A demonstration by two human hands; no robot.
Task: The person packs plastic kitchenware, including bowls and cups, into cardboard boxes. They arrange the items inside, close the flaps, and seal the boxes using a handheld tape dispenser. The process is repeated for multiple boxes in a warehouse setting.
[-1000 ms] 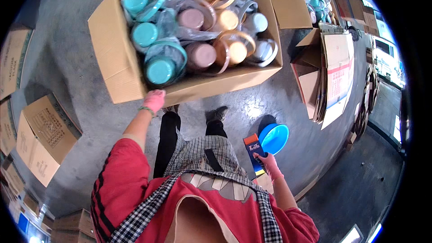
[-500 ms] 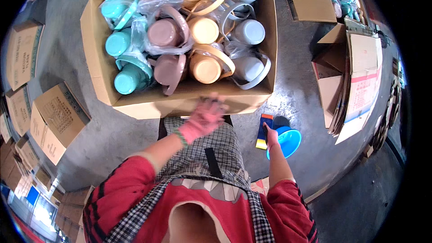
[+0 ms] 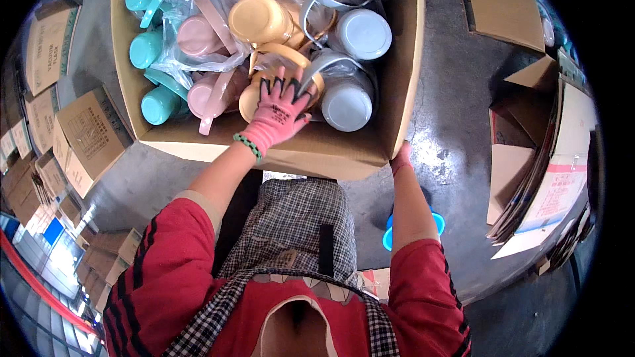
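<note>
A large open cardboard box (image 3: 278, 157) in front of me holds rows of plastic-wrapped flasks with loop handles: teal (image 3: 159, 106), dusty pink (image 3: 205, 96), orange (image 3: 259, 18) and grey-blue (image 3: 347, 106). My left hand (image 3: 283, 114), in a pink glove with dark fingertips, lies spread on a near-row orange flask (image 3: 248, 100), its fingers apart. It covers much of that flask. My right hand (image 3: 401, 158) touches the box's near right corner from outside. Its fingers are hidden by the box wall.
Below my right forearm a blue basin (image 3: 388, 233) sits on the floor. Folded cardboard sheets (image 3: 549, 172) lean together on the right, near another open carton (image 3: 503, 3). Printed cartons (image 3: 89, 135) stand on the left.
My left hand has moved from the box's near edge onto an orange flask. My right hand has left the blue, orange and yellow object beside the basin and reached the box corner.
</note>
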